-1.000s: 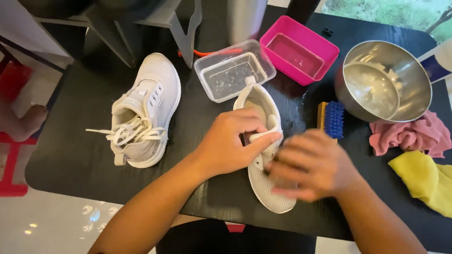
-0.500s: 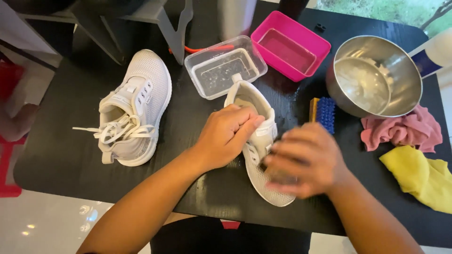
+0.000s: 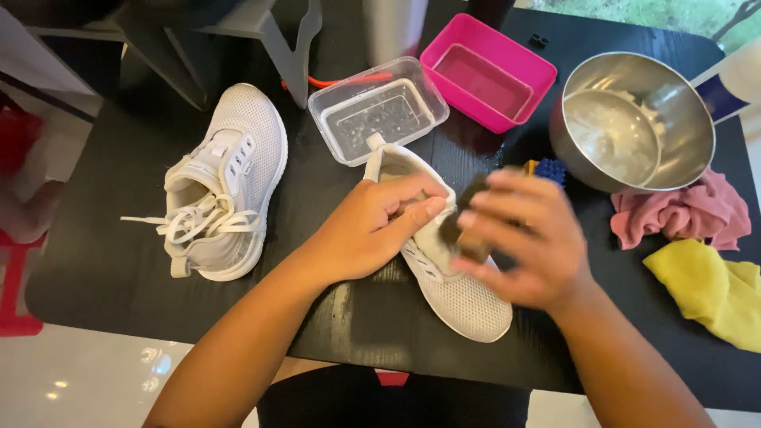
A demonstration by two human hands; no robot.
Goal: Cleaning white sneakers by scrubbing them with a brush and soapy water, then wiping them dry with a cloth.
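Change since a second ago: the right hand (image 3: pixel 523 242) has risen off the toe end of the white shoe (image 3: pixel 444 269) and now sits over its middle, blurred with motion; the shoe has swung so its toe points down-right toward the near table edge.
Reading of that: looks like a scrubbing stroke in progress along the shoe's side, cleaning part-way through, not finished (judgement only).
Left hand (image 3: pixel 372 230): fingers curled over the shoe's collar and tongue, pinning it to the black table (image 3: pixel 103 261); firm closed hold on the shoe.
Right hand grip: fingers wrapped narrowly round a small dark object (image 3: pixel 468 230), probably a brush or sponge; blur prevents telling which.
Shoe location: table centre, sole down, heel just beside the clear plastic tub (image 3: pixel 379 109).
Other shoe (image 3: pixel 218 186): left of the work, laces loose, well apart from both hands.
Edges: the worked shoe's toe lies near the table's front edge; little margin there.
Crowded side: right, with the steel bowl (image 3: pixel 634 123), a blue brush (image 3: pixel 548 169) mostly hidden behind the hand, a pink cloth (image 3: pixel 686 214) and a yellow cloth (image 3: pixel 709 289).
Behind: pink tub (image 3: pixel 487 71) holding water.
Open room: bare tabletop between the two shoes and at front left.
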